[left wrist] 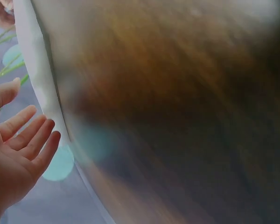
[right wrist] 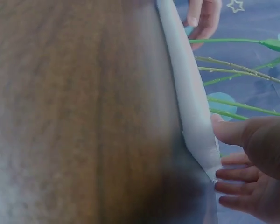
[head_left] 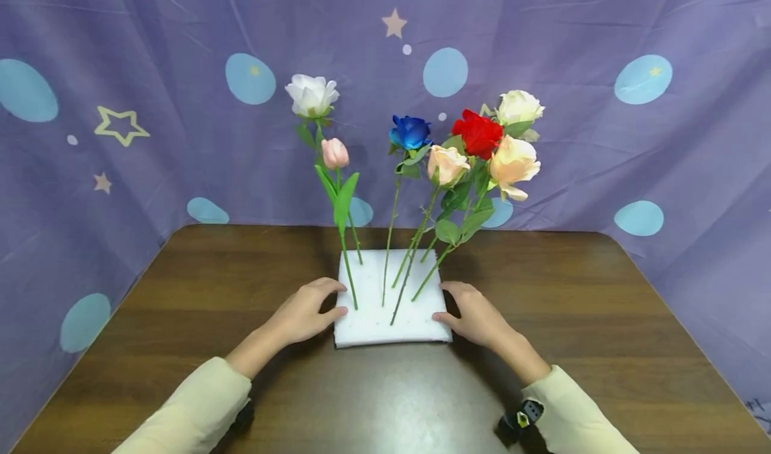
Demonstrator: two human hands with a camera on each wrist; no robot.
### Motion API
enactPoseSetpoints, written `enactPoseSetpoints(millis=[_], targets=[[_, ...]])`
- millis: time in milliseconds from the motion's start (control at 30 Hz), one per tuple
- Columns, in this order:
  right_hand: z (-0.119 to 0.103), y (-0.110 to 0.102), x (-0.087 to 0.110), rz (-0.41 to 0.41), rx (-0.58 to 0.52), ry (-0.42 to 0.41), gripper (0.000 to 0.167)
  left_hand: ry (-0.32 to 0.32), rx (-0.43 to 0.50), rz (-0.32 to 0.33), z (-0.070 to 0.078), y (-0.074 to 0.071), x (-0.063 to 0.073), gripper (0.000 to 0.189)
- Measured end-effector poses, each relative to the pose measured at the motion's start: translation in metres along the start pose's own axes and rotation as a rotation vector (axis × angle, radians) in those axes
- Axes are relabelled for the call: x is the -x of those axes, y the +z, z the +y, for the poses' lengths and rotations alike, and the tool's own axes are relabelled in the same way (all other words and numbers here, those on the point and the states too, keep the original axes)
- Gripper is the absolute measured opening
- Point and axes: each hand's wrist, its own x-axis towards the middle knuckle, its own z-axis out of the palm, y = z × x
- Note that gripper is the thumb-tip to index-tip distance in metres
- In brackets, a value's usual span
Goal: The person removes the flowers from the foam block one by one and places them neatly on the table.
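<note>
A white foam block [head_left: 394, 333] lies flat on the table, with several artificial flowers standing in it. The left hand [head_left: 308, 310] is at its left edge, thumb tip by the top, fingers fairly straight. In the left wrist view, the fingers [left wrist: 35, 140] are spread loosely beside the block. At the opposite edge, the right hand [head_left: 476, 312] touches the block with its thumb on top and its loosely straight fingers [right wrist: 238, 175] along the side. The flowers include a white rose [head_left: 312, 96], pink tulip [head_left: 334, 153], blue rose [head_left: 410, 132] and red rose [head_left: 478, 134].
A peach rose [head_left: 448, 166], a larger peach flower [head_left: 515, 163] and a cream rose [head_left: 519, 108] lean right above the block. The brown wooden table [head_left: 181, 313] ends at a purple curtain [head_left: 361, 32] behind.
</note>
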Motion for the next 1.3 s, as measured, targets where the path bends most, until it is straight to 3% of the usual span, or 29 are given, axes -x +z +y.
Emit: enactPoseSetpoints(millis=[233,533,733,1300], targets=[[-0.007,0.003,0.000,0.081,0.007,-0.079,0.048,0.064,-0.191,0.031,0.005,0.007,-0.003,0.037],[-0.010,0.008,0.003,0.132,0.018,-0.224,0.038,0.158,-0.303,0.126,0.012,0.015,-0.005,0.045],[-0.011,0.010,0.001,0.121,0.030,-0.233,0.038,0.151,-0.324,0.114,0.013,0.014,-0.005,0.044],[-0.015,0.010,-0.002,0.094,0.051,-0.272,0.036,0.106,-0.248,0.012,0.008,0.008,-0.005,0.047]])
